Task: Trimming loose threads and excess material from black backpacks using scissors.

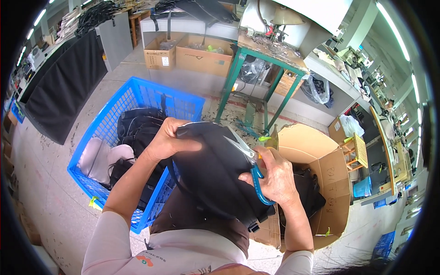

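Bright overhead light coming from ceiling tubes (pixel 394 30), white panel (pixel 321 16) washing out, fisheye bending straight edges, black vignette darkening the rim, far background softening.

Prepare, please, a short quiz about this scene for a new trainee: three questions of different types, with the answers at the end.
1. Multiple choice: What does the right hand hold?
a) a brush
b) scissors
c) a roll of tape

2. True or false: The left hand grips the black fabric item.

3. Fill in: The crate at the person's left, with pale and black things inside, is ____ in colour.

Key:
1. b
2. True
3. blue
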A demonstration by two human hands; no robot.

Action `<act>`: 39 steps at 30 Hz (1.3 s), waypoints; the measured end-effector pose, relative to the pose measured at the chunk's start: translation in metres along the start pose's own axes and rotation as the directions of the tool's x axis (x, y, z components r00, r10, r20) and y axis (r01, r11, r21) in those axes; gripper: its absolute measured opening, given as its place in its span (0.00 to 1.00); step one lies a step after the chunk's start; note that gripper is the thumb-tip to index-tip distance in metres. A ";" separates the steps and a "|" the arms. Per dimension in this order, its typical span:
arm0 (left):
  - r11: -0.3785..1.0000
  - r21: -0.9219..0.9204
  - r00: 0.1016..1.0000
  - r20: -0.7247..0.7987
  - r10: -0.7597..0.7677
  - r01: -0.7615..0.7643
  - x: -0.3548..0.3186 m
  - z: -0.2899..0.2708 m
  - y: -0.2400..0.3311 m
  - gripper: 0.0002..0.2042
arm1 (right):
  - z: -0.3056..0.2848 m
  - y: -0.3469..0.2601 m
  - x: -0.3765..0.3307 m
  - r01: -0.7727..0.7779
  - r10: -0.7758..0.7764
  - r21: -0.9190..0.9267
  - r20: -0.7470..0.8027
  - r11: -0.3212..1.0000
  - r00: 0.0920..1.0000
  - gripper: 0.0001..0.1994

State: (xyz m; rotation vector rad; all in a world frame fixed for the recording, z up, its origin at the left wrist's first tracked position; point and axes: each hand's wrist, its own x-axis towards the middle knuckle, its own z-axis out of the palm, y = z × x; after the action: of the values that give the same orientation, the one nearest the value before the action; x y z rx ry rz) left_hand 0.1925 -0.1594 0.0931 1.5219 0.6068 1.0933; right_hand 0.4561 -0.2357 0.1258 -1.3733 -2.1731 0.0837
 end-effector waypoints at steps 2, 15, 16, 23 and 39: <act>1.000 0.010 1.000 0.000 -0.003 0.003 0.001 0.004 0.003 0.14 | -0.003 0.000 0.000 0.020 -0.020 -0.046 -0.001 0.999 1.000 0.30; 0.999 -0.030 0.999 0.044 -0.019 0.020 0.002 0.010 0.005 0.17 | 0.010 0.007 -0.012 0.041 -0.042 -0.013 -0.095 0.999 0.995 0.27; 0.999 -0.025 0.998 0.053 -0.021 0.022 0.002 0.009 0.005 0.17 | 0.009 0.007 -0.012 0.034 -0.033 0.007 -0.085 0.999 0.996 0.28; 1.000 -0.006 0.994 0.110 -0.016 0.016 0.006 0.015 0.010 0.19 | 0.005 0.007 -0.006 0.036 -0.038 -0.021 -0.072 0.999 0.997 0.26; 1.000 0.030 0.996 0.084 -0.009 0.007 0.019 0.037 0.014 0.13 | -0.029 0.031 0.002 0.094 -0.087 -0.069 0.100 0.993 0.991 0.29</act>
State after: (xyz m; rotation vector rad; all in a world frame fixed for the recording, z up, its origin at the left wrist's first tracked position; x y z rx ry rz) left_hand 0.2309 -0.1640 0.1137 1.5815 0.5725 1.0129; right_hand 0.4946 -0.2264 0.1409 -1.3338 -2.3368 0.0373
